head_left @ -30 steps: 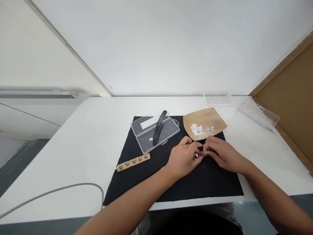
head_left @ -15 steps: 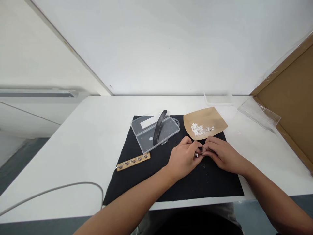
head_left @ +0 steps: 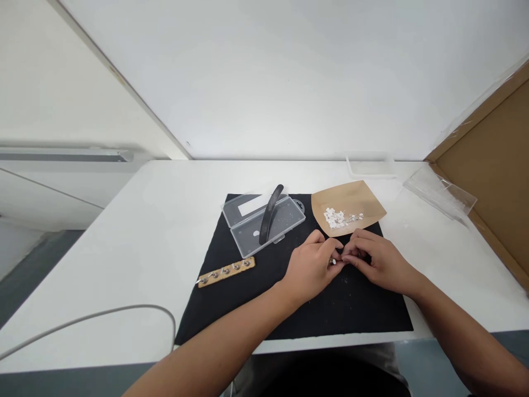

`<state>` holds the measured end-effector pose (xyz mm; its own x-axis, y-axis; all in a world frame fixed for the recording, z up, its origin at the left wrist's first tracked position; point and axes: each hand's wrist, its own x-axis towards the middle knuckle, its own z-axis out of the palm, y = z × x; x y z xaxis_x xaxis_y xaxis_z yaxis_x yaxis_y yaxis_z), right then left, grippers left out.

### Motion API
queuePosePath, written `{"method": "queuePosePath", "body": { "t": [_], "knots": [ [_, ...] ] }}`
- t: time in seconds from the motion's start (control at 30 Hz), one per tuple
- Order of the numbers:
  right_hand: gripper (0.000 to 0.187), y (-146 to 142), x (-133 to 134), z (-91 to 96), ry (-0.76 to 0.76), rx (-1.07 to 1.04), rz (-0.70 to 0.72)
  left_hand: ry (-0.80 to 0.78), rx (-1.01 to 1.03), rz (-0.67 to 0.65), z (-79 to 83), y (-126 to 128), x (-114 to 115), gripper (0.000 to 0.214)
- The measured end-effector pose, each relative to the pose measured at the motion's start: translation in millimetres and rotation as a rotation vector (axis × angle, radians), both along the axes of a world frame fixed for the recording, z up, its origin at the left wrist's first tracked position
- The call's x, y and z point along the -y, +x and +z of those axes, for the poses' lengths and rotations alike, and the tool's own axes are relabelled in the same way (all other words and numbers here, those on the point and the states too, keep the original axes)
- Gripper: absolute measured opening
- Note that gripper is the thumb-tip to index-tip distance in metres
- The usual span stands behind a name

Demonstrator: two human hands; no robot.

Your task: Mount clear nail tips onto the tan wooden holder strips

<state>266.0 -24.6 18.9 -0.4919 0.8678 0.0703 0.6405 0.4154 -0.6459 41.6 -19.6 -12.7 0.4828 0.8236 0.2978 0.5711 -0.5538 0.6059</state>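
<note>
Fingertips of the left hand and right hand meet just on the near side of the brown paper tray, above the black mat. A small object with a pale, shiny end sits at the left hand's thumb and forefinger, which appear to pinch it. The right hand's thumb and forefinger are drawn together at the object's right; whether they grip part of it I cannot tell, as the fingers hide most of it.

The relation that counts is this meeting point: the object lies within the left fingers, its pale end toward the wearer, with the right fingertips immediately beside it. Its long axis is too covered to read. The left hand is the nearer.

Inside the tray, beyond both hands, lie white chips. To the tray's left rests an open clear case, a curved black file lying across it. Farther left and nearer the wearer than the tray is a tan strip bearing small metal pieces.
</note>
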Motion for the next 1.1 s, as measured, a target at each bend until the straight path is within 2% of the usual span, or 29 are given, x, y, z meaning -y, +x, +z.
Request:
{"method": "queuePosePath", "body": {
  "t": [0.3,0.4,0.5,0.7,0.83,1.0,1.1],
  "knots": [
    [0.015,-2.5,-1.6,-2.1,-0.045,-0.051,-0.115,-0.006,0.009,-0.012,-0.1,-0.5,-0.6,0.02],
    [0.01,-3.3,-1.9,-2.2,-0.07,-0.064,-0.164,-0.014,0.005,-0.018,0.8,-0.9,-1.0,0.025],
    [0.014,-3.4,-2.6,-3.4,-0.071,-0.076,-0.217,-0.029,0.005,-0.017,2.1,-1.0,-0.8,0.032],
    [0.015,-6.4,-2.0,-6.0,-0.069,-0.113,-0.248,-0.026,0.002,-0.012,0.9,-0.6,-0.3,0.021],
    [0.01,-6.1,-1.4,-7.4,0.008,-0.18,-0.308,-0.005,-0.006,-0.025,0.2,-1.8,-0.5,0.021],
    [0.01,6.0,-3.1,-0.8,0.189,-0.253,-0.547,0.074,-0.029,-0.076,1.9,-3.4,-1.4,0.005],
    [0.008,19.2,-6.1,6.4,0.286,-0.214,-0.7,0.12,-0.019,-0.087,1.0,-3.4,-2.5,0.008]
  ]
}}
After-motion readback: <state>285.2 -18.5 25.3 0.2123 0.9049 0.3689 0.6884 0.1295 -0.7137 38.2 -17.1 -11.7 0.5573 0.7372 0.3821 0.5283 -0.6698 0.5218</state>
